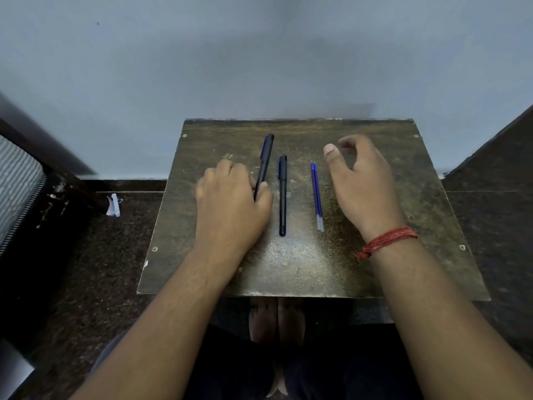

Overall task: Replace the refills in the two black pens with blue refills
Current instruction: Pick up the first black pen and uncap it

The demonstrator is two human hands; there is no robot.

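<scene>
Two black capped pens lie on a small worn wooden table (311,272). My left hand (230,203) grips the lower end of the left pen (264,163) between thumb and fingers; the pen's cap end points away from me. The second pen (283,194) lies free just right of that hand. Two blue refills (316,194) lie side by side further right. My right hand (360,180) hovers to the right of the refills, fingers loosely curled, holding nothing. A red thread band circles its wrist.
The table stands against a pale blue wall (259,67). Dark speckled floor (95,255) surrounds it. A striped object (17,183) and a dark frame are at the left, with a scrap of paper (113,205) on the floor.
</scene>
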